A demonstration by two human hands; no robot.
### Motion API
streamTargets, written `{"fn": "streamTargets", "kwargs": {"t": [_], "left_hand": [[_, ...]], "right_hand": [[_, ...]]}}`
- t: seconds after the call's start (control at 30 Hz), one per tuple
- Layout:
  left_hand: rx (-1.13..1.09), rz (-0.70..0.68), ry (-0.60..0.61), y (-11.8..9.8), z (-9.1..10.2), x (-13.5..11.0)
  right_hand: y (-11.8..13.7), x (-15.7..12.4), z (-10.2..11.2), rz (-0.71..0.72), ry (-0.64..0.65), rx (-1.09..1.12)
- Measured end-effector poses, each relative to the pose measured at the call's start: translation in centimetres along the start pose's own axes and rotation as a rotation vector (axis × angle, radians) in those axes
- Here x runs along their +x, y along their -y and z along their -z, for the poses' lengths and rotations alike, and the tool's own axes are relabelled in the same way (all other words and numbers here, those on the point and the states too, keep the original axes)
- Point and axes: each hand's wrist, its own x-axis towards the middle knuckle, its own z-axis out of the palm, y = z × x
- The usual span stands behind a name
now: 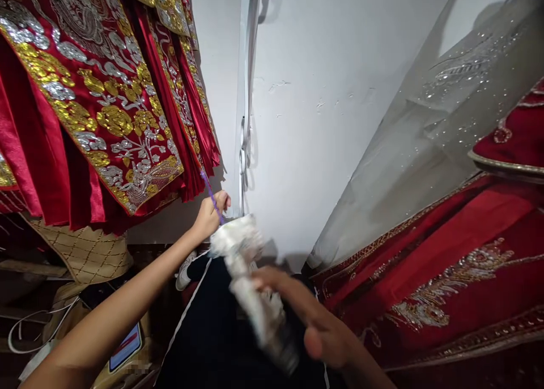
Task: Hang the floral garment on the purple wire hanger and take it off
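Note:
My left hand (pixel 213 213) is closed at the centre, with its fingers curled around a thin purple cord-like strip (pixel 208 189). Just below it hangs a bundle of whitish cloth (pixel 238 236), trailing down in front of dark trousers and smeared by motion. How the cloth joins the purple strip is not clear. My right hand (pixel 306 315) is blurred beside the cloth's middle. Its fingers reach toward the cloth, the thumb stands apart, and a fingertip appears to touch or overlap the cloth.
Red garments with gold and silver sequins (pixel 117 119) hang at the left. A sheer sparkling white fabric (pixel 408 128) and red embroidered cloth (pixel 459 275) fill the right. A white wall (pixel 314 105) with a narrow strip (pixel 246 94) stands ahead. Bags (pixel 127 343) and a white cable lie lower left.

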Motion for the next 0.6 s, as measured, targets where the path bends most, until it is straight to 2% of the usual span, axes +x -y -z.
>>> {"fn": "streamTargets", "kwargs": {"t": [0.03, 0.07, 0.1, 0.2, 0.23, 0.3, 0.37, 0.47, 0.53, 0.6], "left_hand": [[-0.082, 0.044, -0.062, 0.2, -0.7, -0.2], [-0.162, 0.080, -0.111, 0.2, -1.2, -0.4], [-0.237, 0.107, -0.142, 0.0, -1.6, -0.3], [-0.404, 0.133, -0.181, -1.5, -2.2, 0.3], [-0.432, 0.132, -0.175, -2.2, -2.1, 0.6], [-0.457, 0.138, -0.134, -3.7, -1.7, 0.8], [-0.476, 0.160, -0.049, -5.0, -0.9, 0.8], [-0.522, 0.183, 0.038, -6.3, 0.7, 0.3], [-0.553, 0.181, 0.089, -6.1, 1.8, 0.0], [-0.576, 0.190, 0.182, -4.8, 2.8, -0.2]], "right_hand": [[0.3, 0.5, -0.1, 0.011, 0.179, -0.042], [0.2, 1.2, 0.1, 0.018, 0.250, -0.098], [-0.4, 2.0, 0.5, 0.016, 0.193, -0.165], [-4.4, 4.9, 2.6, -0.024, -0.273, -0.384], [-6.0, 5.9, 3.4, -0.047, -0.378, -0.419], [-8.8, 7.8, 4.6, -0.073, -0.483, -0.425], [-10.4, 9.3, 5.2, -0.092, -0.491, -0.363], [-10.4, 10.8, 5.3, -0.130, -0.351, -0.185], [-9.6, 11.2, 5.3, -0.141, -0.308, -0.022], [-8.8, 11.6, 5.6, -0.135, -0.387, 0.138]]}}
